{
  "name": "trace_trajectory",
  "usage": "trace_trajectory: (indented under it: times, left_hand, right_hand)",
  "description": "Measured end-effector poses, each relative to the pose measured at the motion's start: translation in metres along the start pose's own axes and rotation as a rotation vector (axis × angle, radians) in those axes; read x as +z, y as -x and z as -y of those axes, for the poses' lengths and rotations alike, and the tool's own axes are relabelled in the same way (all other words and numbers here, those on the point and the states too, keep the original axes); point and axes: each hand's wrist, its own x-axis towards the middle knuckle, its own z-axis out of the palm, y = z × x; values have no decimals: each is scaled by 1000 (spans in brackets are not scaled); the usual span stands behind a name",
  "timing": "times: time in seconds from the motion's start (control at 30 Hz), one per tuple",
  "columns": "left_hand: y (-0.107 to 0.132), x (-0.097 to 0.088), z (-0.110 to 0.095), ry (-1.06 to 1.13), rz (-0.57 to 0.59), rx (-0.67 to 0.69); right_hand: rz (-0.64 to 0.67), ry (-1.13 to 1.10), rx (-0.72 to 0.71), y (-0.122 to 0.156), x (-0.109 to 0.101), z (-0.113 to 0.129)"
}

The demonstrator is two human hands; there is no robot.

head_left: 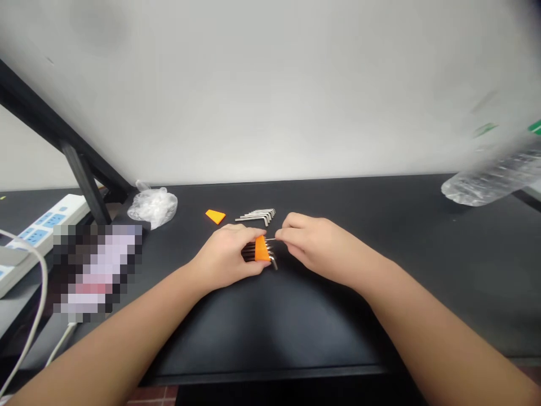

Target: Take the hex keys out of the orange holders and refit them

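On the black table (422, 270), the left hand (226, 254) grips an orange holder (261, 248) of hex keys, while the right hand (315, 242) just beside it pinches one key (270, 240) at the holder. Farther back lie loose hex keys (257, 215), an orange piece (215, 216) to their left, and a plastic bag (153, 206) farther left.

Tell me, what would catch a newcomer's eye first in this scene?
Most striking is the bright orange plastic holder of metal hex keys at the middle of the black table, gripped by the left hand while the right hand pinches one key at its end. Just behind lie a small orange plastic wedge and a loose fan of silver hex keys, with a crumpled clear plastic bag further left.
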Motion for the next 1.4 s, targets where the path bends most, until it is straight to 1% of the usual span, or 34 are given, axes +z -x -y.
trace_trajectory:
  times: [0.13,0.23,0.43,0.67,0.9,1.23,1.4]
  left_hand:
    - [-1,-1,-2,0,32,15]
    - [-1,-2,-4,-13,52,1]
    - [0,-1,-3,0,33,-17]
    - [1,-1,-2,6,23,-19]
    - [1,-1,-3,9,11,-14]
    - [1,-2,-4,13,14,-20]
    - [1,-3,-3,33,15,15]
  right_hand:
    - [0,-24,-20,-1,0,1]
    - [-3,-55,-25,-2,-1,2]
    - [-58,-88,-10,1,-3,0]
    - [-58,-130,-31,-1,-7,3]
    - [-60,-146,-35,0,-6,3]
    - [-24,-136,-23,0,-10,8]
    - [-13,-113,-7,1,-8,6]
